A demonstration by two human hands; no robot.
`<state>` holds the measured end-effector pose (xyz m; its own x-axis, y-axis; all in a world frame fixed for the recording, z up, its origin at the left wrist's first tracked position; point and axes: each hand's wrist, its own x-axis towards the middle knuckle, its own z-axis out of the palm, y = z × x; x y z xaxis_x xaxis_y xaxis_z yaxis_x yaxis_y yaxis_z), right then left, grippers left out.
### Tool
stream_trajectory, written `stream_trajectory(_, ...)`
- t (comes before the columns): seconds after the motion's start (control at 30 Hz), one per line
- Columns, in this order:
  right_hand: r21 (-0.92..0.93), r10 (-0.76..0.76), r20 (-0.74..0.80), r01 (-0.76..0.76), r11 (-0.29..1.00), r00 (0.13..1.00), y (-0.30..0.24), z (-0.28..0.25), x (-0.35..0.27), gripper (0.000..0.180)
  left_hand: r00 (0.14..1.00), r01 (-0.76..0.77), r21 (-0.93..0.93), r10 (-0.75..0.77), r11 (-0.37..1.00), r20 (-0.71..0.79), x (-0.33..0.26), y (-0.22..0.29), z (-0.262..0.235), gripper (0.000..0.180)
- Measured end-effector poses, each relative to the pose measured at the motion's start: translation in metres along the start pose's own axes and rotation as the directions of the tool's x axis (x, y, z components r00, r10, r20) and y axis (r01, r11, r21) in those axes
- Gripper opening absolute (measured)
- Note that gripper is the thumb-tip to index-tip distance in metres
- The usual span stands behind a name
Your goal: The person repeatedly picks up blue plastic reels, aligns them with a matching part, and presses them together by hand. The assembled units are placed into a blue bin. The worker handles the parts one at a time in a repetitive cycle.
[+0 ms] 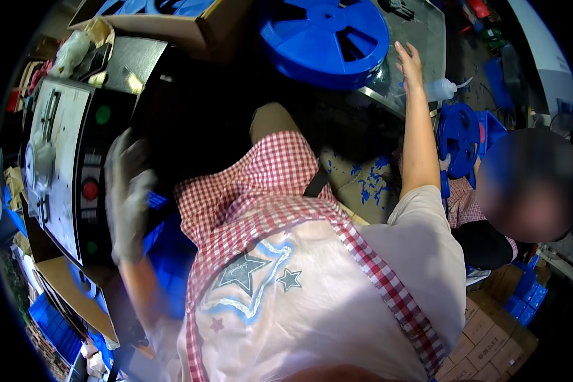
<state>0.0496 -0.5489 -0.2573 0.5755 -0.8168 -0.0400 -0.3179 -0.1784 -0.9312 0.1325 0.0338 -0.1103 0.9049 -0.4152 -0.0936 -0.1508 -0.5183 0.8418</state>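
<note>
My left hand (127,197), in a pale glove, is raised beside a machine's control panel (90,216). The panel carries a red button (90,189) and a green button (102,114). Motion smears this hand, but its fingers are stretched out, with nothing visible in them. My right hand (410,65) is bare and reaches forward, fingers apart and holding nothing. Just left of it lies a large blue plastic wheel-shaped part (305,54) with cut-out openings. A translucent squeeze bottle (440,90) with a thin spout lies beside my right wrist.
A cardboard box (153,25) with blue parts stands at the far left. Right of me a co-worker (474,210) sits by another blue wheel (458,137). Blue scraps (372,184) litter the floor. Stacked cartons (484,337) stand at the lower right, an open carton (70,286) at the left.
</note>
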Motion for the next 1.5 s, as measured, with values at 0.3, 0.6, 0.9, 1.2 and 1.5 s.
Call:
stream_trajectory(0.3, 0.02, 0.241, 0.337, -0.263, 0.965, 0.91, 0.031, 0.017, 0.109, 0.105, 0.816, 0.487, -0.501, -0.17, 0.715, 0.552, 0.262, -0.05, 0.229, 0.096)
stream_trajectory(0.6, 0.112, 0.35, 0.41, -0.427, 0.897, 0.842, 0.055, 0.027, 0.135, 0.103, 0.779, 0.515, -0.529, -0.11, 0.675, 0.617, 0.291, -0.055, 0.265, 0.106)
stream_trajectory(0.9, 0.532, 0.241, 0.352, -0.405, 0.744, 0.904, 0.097, 0.015, 0.145, 0.084, 0.845, 0.484, -0.523, -0.219, 0.701, 0.488, 0.283, -0.049, 0.293, 0.124)
stream_trajectory(1.2, 0.535, 0.228, 0.307, -0.366, 0.761, 0.924, 0.074, -0.018, 0.094, 0.081, 0.932, 0.307, -0.73, -0.036, 0.61, 0.362, 0.252, -0.016, 0.318, 0.094)
stream_trajectory(1.5, 0.559, 0.233, 0.273, -0.351, 0.751, 0.933, 0.076, -0.039, 0.023, 0.079, 0.957, 0.171, -0.549, -0.005, 0.818, 0.291, 0.269, -0.022, 0.317, 0.1)
